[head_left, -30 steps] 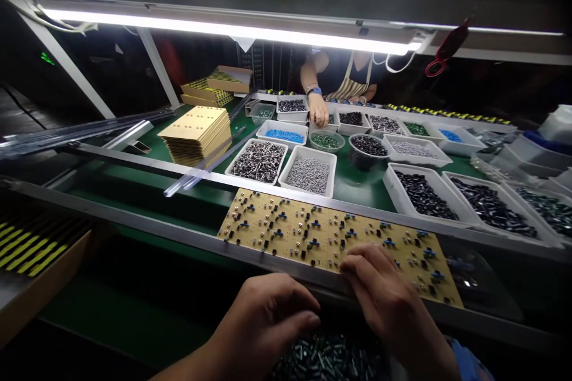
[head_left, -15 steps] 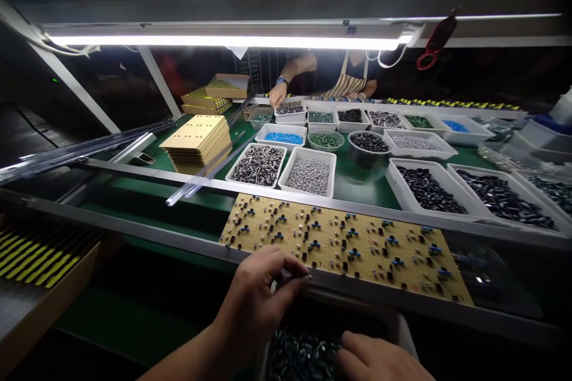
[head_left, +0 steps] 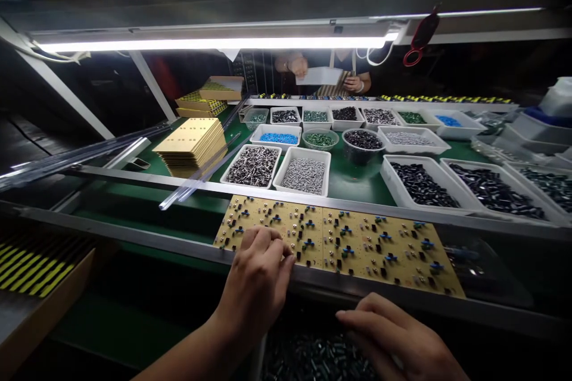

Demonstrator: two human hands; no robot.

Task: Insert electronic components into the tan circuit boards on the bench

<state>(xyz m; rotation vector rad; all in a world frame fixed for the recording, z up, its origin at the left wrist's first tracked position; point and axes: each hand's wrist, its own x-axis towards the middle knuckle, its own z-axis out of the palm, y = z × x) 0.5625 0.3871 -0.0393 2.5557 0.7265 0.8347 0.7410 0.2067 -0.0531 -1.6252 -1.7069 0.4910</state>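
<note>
Two joined tan circuit boards [head_left: 330,226], dotted with blue, black and silvery parts, lie between two metal rails. Over the boards' near left edge, my left hand [head_left: 261,268] is closed, its fingertips bent down towards the surface. Whatever it pinches is hidden behind the fingers. My right hand [head_left: 397,333] hovers above a bin of small dark components [head_left: 322,357] below the near rail. Its thumb and fingers are drawn together, and anything between them is too small to make out.
Behind the far rail [head_left: 179,183] stand white trays of capacitors and other small parts [head_left: 252,165]. A stack of bare boards [head_left: 190,146] and clear plastic tubes [head_left: 187,190] lie left. Across the bench a co-worker holds a white, flat-looking thing [head_left: 319,75]. A lamp [head_left: 214,43] hangs above.
My left hand has moved up and forward onto the boards' near edge. My right hand has risen from the dark components. The co-worker's hand has left a tray and now holds something white.
</note>
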